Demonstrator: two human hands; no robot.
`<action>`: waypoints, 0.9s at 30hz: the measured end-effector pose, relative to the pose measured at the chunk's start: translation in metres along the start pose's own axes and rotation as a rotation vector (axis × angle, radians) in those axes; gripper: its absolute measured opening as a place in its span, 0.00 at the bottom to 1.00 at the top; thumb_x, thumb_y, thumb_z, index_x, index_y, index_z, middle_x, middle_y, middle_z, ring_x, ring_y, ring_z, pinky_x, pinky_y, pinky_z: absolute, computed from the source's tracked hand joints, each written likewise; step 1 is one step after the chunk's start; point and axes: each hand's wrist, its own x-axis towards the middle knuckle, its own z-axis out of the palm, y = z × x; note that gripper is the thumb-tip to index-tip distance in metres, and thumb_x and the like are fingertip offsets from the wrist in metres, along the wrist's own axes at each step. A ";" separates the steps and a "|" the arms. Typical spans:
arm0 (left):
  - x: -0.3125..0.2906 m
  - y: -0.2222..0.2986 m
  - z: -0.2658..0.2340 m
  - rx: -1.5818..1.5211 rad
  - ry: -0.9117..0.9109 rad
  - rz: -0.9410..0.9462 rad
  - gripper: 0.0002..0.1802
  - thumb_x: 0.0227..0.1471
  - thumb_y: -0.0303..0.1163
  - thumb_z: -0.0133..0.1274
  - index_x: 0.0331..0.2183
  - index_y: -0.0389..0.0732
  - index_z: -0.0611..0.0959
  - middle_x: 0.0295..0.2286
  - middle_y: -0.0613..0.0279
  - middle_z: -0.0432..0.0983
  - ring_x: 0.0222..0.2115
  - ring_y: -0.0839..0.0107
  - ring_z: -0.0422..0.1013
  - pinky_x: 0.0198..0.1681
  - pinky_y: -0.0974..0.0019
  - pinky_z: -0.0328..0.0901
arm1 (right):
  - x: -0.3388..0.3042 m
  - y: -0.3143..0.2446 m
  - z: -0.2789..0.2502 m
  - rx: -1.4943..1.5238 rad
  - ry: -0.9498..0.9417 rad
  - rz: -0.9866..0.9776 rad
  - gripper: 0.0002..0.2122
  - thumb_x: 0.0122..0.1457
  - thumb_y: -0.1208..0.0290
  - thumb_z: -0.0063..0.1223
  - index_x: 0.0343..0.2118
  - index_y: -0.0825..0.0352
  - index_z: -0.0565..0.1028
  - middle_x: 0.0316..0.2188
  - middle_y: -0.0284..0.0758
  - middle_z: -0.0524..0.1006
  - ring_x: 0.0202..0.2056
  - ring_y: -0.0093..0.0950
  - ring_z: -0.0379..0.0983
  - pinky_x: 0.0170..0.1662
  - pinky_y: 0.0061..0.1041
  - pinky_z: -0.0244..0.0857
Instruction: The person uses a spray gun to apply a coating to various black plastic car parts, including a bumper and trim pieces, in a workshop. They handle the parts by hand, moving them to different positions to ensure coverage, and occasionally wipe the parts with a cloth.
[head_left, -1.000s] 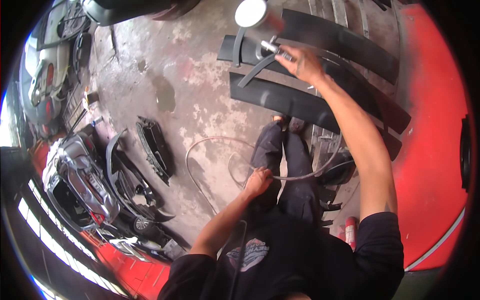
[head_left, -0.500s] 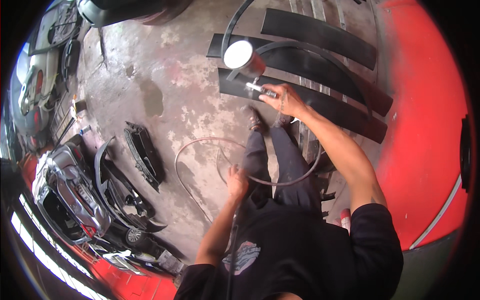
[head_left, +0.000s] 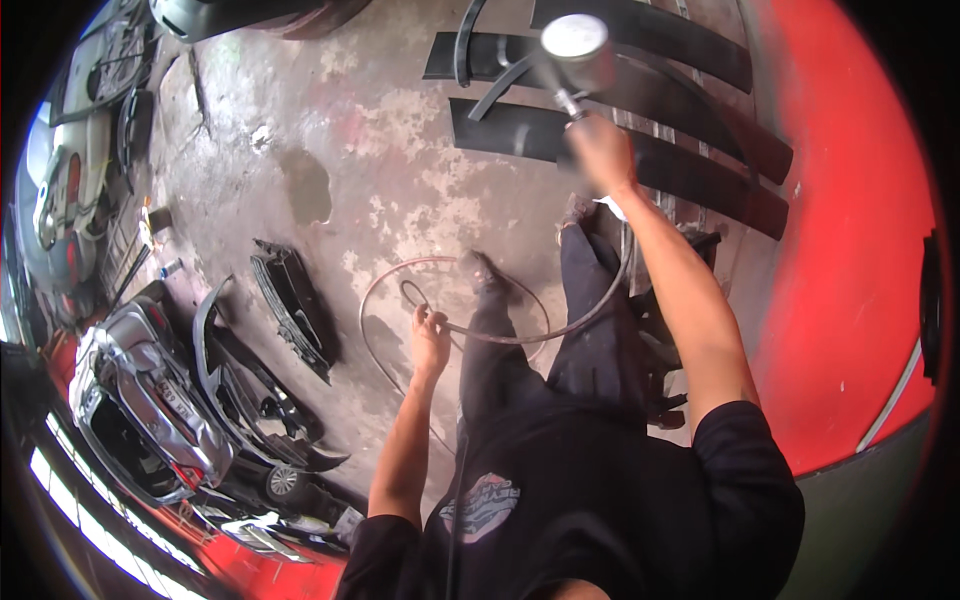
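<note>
My right hand (head_left: 603,155), blurred by motion, is wrapped round the handle of a spray gun (head_left: 578,55) with a round, pale-topped cup. The gun is held out over long dark panels (head_left: 520,135) lying side by side across supports. A curved dark trim strip (head_left: 500,90) rests over them. An air hose (head_left: 520,340) drops from near my right wrist and loops in front of my legs. My left hand (head_left: 430,340), lower and to the left, has its fingers closed on this hose.
A red surface (head_left: 850,250) runs along the right side. On the left stand a damaged silver car part (head_left: 150,390), loose dark bumper pieces (head_left: 290,310) and more body parts (head_left: 75,190). A dark car end (head_left: 230,15) shows at the far left. Stained concrete floor (head_left: 370,150) lies between.
My right hand has carried the spray gun farther away and to the right over the panels. My left hand has shifted left with the hose. My right foot has stepped forward.
</note>
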 end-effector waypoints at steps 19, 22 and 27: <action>0.035 -0.071 -0.040 0.075 -0.026 0.310 0.07 0.49 0.24 0.59 0.34 0.39 0.81 0.43 0.45 0.77 0.50 0.46 0.71 0.50 0.50 0.67 | 0.016 0.015 0.059 0.297 0.394 0.107 0.22 0.59 0.52 0.61 0.42 0.71 0.80 0.35 0.54 0.81 0.42 0.50 0.79 0.46 0.42 0.71; 0.047 -0.045 -0.035 0.060 -0.047 0.329 0.05 0.50 0.25 0.59 0.33 0.39 0.81 0.43 0.47 0.77 0.49 0.46 0.72 0.50 0.51 0.67 | 0.032 0.058 -0.004 0.348 0.499 0.312 0.19 0.59 0.54 0.62 0.36 0.69 0.81 0.29 0.51 0.82 0.36 0.48 0.81 0.42 0.42 0.71; 0.064 0.027 -0.025 0.104 -0.173 0.405 0.07 0.51 0.25 0.59 0.34 0.38 0.81 0.39 0.49 0.78 0.44 0.47 0.73 0.48 0.51 0.67 | -0.003 0.173 -0.083 0.286 0.775 0.503 0.17 0.58 0.56 0.62 0.34 0.69 0.81 0.28 0.50 0.82 0.36 0.49 0.80 0.41 0.43 0.70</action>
